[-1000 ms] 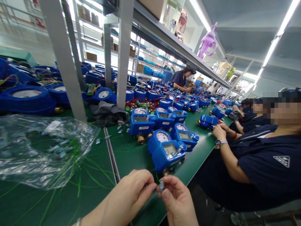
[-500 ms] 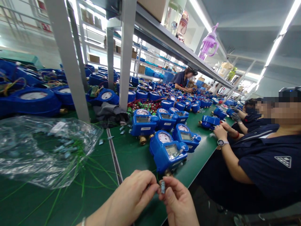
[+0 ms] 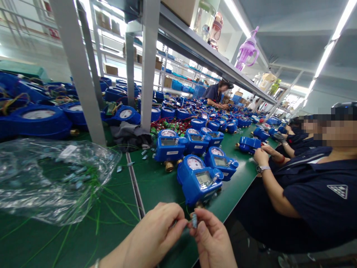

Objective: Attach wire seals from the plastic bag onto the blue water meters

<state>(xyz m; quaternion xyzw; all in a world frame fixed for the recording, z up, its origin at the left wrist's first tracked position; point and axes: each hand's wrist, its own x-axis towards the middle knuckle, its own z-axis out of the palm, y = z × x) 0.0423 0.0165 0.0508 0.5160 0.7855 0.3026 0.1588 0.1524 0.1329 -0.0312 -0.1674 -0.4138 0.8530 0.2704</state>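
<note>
Between the thumb and fingers of my right hand [image 3: 210,236] is a small light-blue wire seal [image 3: 194,220]. My left hand [image 3: 164,227] is closed in a pinch right beside it, fingertips almost touching the seal; whatever is in that pinch is too small to make out. A thin green wire shows just behind the fingertips. Directly beyond my hands a blue water meter [image 3: 196,178] with a round dial and a small display stands on the green bench, its brass fitting towards me. To the left lies a clear plastic bag [image 3: 55,204] holding more blue seals with long green wires [image 3: 95,178].
Several more blue meters [image 3: 220,162] stand behind the nearest one. A grey post [image 3: 150,67] and a dark cloth [image 3: 129,136] are at the left. Co-workers sit along the right edge; one's hands [image 3: 262,156] are at another meter [image 3: 249,144]. Overhead runs a shelf [image 3: 214,52] with bottles.
The seal in my right hand has turned slightly and shifted a little to the right. My left hand keeps its pinch, almost unmoved. The nearest co-worker's wrist has turned a little.
</note>
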